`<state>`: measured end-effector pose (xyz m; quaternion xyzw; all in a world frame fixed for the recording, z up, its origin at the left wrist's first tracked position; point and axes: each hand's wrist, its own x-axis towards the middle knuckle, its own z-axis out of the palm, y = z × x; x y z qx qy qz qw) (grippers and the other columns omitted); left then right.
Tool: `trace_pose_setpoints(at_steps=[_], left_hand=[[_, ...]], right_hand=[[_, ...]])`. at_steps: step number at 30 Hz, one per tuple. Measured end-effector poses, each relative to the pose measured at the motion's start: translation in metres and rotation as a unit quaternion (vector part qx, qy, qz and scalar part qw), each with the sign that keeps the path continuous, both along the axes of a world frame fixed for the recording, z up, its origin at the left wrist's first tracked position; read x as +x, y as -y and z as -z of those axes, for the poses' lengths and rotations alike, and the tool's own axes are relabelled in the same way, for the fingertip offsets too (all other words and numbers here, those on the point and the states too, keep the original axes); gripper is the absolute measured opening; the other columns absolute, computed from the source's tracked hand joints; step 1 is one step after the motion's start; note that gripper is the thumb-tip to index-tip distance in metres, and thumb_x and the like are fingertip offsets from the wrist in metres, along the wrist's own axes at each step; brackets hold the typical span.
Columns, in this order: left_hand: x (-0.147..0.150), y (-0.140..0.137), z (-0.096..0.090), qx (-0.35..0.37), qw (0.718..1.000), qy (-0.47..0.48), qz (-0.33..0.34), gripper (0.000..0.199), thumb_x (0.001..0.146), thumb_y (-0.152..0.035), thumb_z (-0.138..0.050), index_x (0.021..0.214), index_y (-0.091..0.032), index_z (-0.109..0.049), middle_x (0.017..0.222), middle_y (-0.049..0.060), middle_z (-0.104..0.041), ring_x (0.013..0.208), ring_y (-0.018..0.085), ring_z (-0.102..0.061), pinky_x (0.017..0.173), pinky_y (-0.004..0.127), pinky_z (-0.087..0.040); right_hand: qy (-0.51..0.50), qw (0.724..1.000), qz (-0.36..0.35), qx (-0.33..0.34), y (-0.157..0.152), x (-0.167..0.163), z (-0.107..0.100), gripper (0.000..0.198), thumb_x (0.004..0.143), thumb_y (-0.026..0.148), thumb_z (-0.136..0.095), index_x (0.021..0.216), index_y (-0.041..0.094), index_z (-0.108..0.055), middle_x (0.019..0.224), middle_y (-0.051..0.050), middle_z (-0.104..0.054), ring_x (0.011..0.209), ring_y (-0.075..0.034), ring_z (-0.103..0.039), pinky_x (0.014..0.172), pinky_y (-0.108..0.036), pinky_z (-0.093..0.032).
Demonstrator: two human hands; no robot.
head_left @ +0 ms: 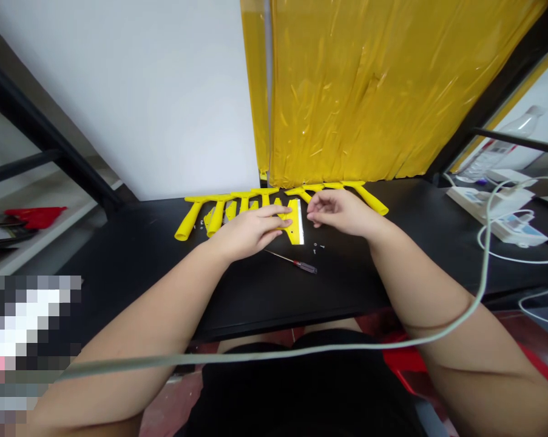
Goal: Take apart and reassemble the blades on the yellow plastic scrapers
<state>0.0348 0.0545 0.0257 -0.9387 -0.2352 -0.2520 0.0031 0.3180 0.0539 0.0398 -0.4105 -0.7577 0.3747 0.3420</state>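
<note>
My left hand grips a yellow scraper lying flat on the black table, its fingers across the head. A pale metal blade runs along the scraper's right edge, facing my other hand. Just right of that blade, my right hand is curled in a pinch above the table; whatever it holds is too small or hidden to tell. Several small screws lie below it. Nearer to me rests a screwdriver with a dark handle, its shaft pointing left.
Several yellow scraper handles line the back of the table, with more small parts among them. White power strips and a plastic bottle are at the right. A pale cable crosses in front of my arms.
</note>
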Motion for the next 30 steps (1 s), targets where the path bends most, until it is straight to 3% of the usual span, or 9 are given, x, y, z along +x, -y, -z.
trace_pose_setpoints(at_steps=[4, 11, 18, 26, 30], left_hand=[[0.003, 0.004, -0.003, 0.002, 1.0, -0.006, 0.018, 0.028, 0.105, -0.022, -0.057, 0.125, -0.022, -0.076, 0.148, 0.009, -0.066, 0.125, 0.024, -0.071, 0.105, 0.04, -0.06], [0.005, 0.008, -0.004, 0.013, 1.0, -0.015, 0.008, 0.028, 0.105, -0.025, -0.057, 0.125, -0.024, -0.077, 0.144, 0.01, -0.066, 0.115, 0.024, -0.074, 0.093, 0.036, -0.062], [0.008, 0.008, -0.001, 0.018, 0.999, -0.044, 0.002, 0.03, 0.105, -0.024, -0.057, 0.127, -0.024, -0.076, 0.141, 0.01, -0.065, 0.106, 0.021, -0.074, 0.089, 0.034, -0.061], [0.008, 0.008, -0.002, 0.026, 0.999, -0.042, 0.011, 0.03, 0.106, -0.026, -0.055, 0.128, -0.024, -0.075, 0.138, 0.01, -0.066, 0.103, 0.021, -0.073, 0.086, 0.033, -0.059], [0.009, 0.01, -0.003, 0.03, 0.999, -0.033, 0.016, 0.03, 0.106, -0.027, -0.055, 0.127, -0.024, -0.076, 0.135, 0.01, -0.067, 0.099, 0.019, -0.072, 0.081, 0.031, -0.058]], right_hand=[[-0.1, 0.994, 0.02, 0.035, -0.001, -0.01, 0.006, 0.025, 0.084, 0.041, -0.081, 0.092, 0.021, -0.069, 0.08, -0.004, -0.073, 0.075, -0.019, -0.071, 0.078, -0.036, -0.06], [-0.048, 0.993, 0.027, 0.104, 0.002, -0.018, 0.012, 0.018, 0.087, 0.036, -0.078, 0.093, 0.02, -0.075, 0.09, -0.006, -0.076, 0.083, -0.021, -0.07, 0.079, -0.036, -0.057], [-0.039, 0.994, 0.043, 0.088, -0.005, -0.016, 0.017, 0.021, 0.086, 0.04, -0.079, 0.092, 0.02, -0.078, 0.088, -0.007, -0.077, 0.081, -0.022, -0.07, 0.079, -0.039, -0.057], [-0.015, 0.988, 0.061, 0.142, -0.011, -0.013, 0.017, 0.021, 0.085, 0.041, -0.079, 0.09, 0.02, -0.08, 0.09, -0.006, -0.069, 0.078, -0.019, -0.059, 0.075, -0.037, -0.05], [-0.056, 0.993, 0.036, 0.095, -0.012, -0.015, 0.016, 0.023, 0.082, 0.042, -0.081, 0.088, 0.021, -0.079, 0.092, -0.006, -0.071, 0.083, -0.02, -0.062, 0.082, -0.038, -0.051]])
